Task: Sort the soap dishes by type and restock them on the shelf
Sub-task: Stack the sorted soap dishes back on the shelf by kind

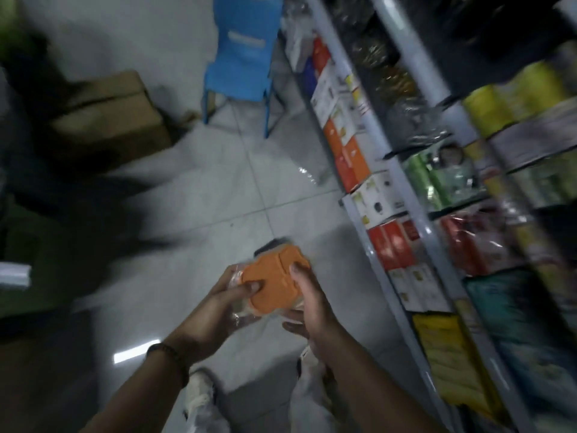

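An orange soap dish (pixel 274 282) in a clear plastic wrapper is held in front of me over the tiled floor, with both hands on it. My left hand (pixel 224 303) grips its left side, thumb on top. My right hand (pixel 307 303) clasps its right side, thumb pressed on the upper edge. A darker item shows just behind the dish, too blurred to name. The shelf (pixel 402 214) runs along the right, packed with boxed and bagged goods.
A blue plastic chair (pixel 242 57) stands at the far end of the aisle beside the shelf. A brown cardboard box (pixel 109 110) sits on the floor at the left. Dark blurred shapes fill the left side. My shoes show below my arms.
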The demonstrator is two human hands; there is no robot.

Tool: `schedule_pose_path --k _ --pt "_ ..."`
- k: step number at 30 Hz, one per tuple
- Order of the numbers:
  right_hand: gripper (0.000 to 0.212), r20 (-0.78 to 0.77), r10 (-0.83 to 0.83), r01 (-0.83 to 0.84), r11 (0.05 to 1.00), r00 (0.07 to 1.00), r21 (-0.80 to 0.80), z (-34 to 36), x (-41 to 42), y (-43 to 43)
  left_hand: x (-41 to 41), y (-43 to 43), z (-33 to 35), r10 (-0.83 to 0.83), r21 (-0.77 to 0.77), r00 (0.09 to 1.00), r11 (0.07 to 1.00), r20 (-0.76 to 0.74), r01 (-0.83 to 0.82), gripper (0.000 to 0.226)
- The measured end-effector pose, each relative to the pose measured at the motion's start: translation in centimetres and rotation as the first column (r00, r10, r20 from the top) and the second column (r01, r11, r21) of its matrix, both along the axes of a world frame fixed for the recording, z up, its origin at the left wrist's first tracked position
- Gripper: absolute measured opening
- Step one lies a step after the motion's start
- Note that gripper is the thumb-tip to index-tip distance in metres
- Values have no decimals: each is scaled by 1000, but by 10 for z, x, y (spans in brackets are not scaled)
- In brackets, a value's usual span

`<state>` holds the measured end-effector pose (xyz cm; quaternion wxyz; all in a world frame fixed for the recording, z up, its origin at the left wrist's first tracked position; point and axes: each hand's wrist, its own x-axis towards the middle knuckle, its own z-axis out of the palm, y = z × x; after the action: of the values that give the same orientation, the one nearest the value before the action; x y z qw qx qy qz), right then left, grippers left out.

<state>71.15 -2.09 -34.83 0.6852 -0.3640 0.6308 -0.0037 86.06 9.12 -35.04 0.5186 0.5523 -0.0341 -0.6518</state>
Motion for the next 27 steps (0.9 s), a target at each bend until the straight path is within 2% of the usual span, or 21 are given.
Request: schedule_pose_path --k 3,4,7,8,9,11,12,14,17,19,23,26,27 --pt "54 24 -22 24 997 999 -73 93 -11 -23 -9 -29 89 9 -29 999 1000 34 -8 60" --pt "51 33 -38 41 994 999 -99 124 -17 -29 -15 -39 116 -5 -45 999 999 40 6 59" --pt "23 101 -116 135 970 988 -201 210 -47 -43 -38 -66 193 -60 -79 997 995 51 64 47" --pt "21 134 -135 163 962 982 -219 232 -61 -48 -48 -74 217 -78 -90 996 993 53 83 44" --pt "28 167 -140 175 960 976 -219 249 -77 -51 -58 -82 237 -98 -118 994 988 53 104 45" --pt "64 215 -159 207 952 963 -224 279 -106 -57 -84 -96 272 -159 -190 987 968 35 163 56" --pt "75 230 -165 222 942 959 -250 289 -120 -60 -97 -104 290 -186 -208 982 959 44 191 54" --pt "81 260 -182 257 921 948 -291 310 -151 -69 -124 -119 322 -210 -248 975 944 66 220 34" --pt "75 275 -247 332 883 929 -331 337 -197 -78 -166 -143 354 -284 -286 946 904 156 318 30" --pt "59 292 -284 378 861 913 -342 346 -230 -88 -196 -162 366 -332 -299 932 883 147 362 42" --pt "28 348 -377 493 793 858 -358 361 -286 -108 -251 -195 376 -409 -321 899 840 158 438 36" --pt "36 365 -476 594 713 800 -373 362 -320 -128 -279 -223 369 -423 -307 891 836 165 454 42" --pt "42 376 -513 633 683 771 -365 361 -328 -134 -286 -231 367 -429 -325 898 838 102 437 46"
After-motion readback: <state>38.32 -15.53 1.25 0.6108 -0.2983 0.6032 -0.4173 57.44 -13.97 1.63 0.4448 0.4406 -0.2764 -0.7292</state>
